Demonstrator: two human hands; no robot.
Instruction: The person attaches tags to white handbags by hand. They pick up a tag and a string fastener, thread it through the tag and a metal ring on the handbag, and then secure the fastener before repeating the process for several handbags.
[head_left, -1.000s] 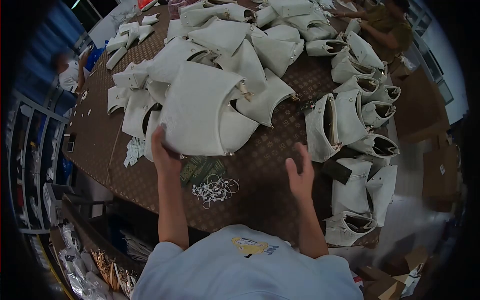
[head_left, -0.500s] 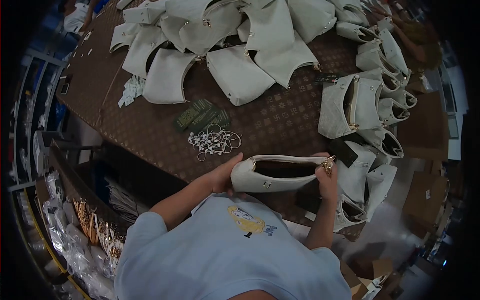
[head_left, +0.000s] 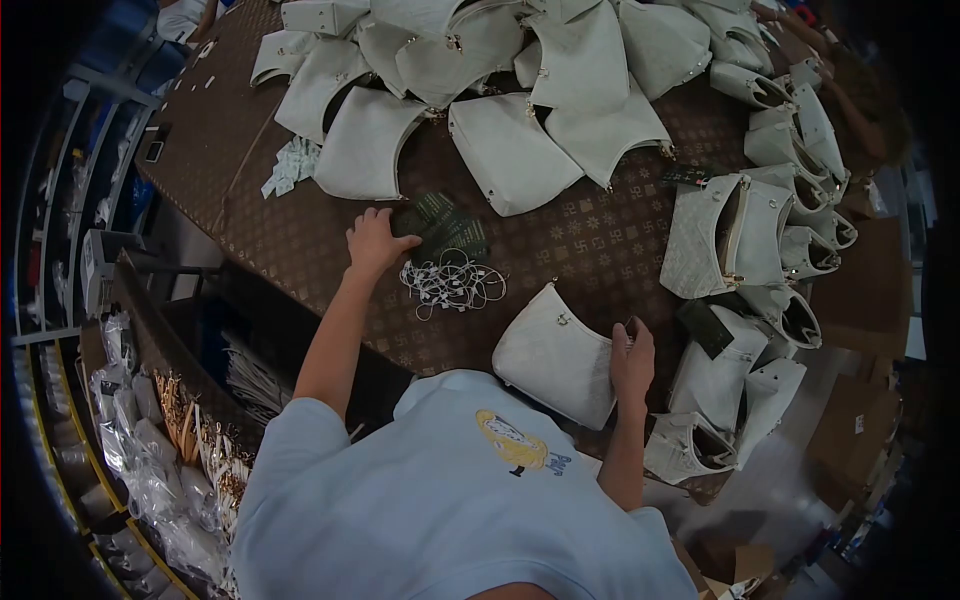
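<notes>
A white handbag [head_left: 556, 358] lies on its side at the table's near edge, with my right hand [head_left: 632, 362] closed on its right end by the metal hardware. My left hand [head_left: 378, 243] is stretched forward with its fingers apart, at the left edge of some dark green tags [head_left: 450, 228]. Nothing shows in that hand. Just below the tags is a tangle of white strings [head_left: 452, 284].
White handbags [head_left: 515, 150] are heaped across the far side of the brown patterned table [head_left: 290, 235]. More bags [head_left: 700, 235] stand along the right edge. Pale slips [head_left: 291, 166] lie at left. Another person's arm [head_left: 862, 125] shows at far right.
My left hand has let go of the bag and moved forward and left to the tags. The bag has turned from upright, opening up, onto its side. The view has shifted slightly.
</notes>
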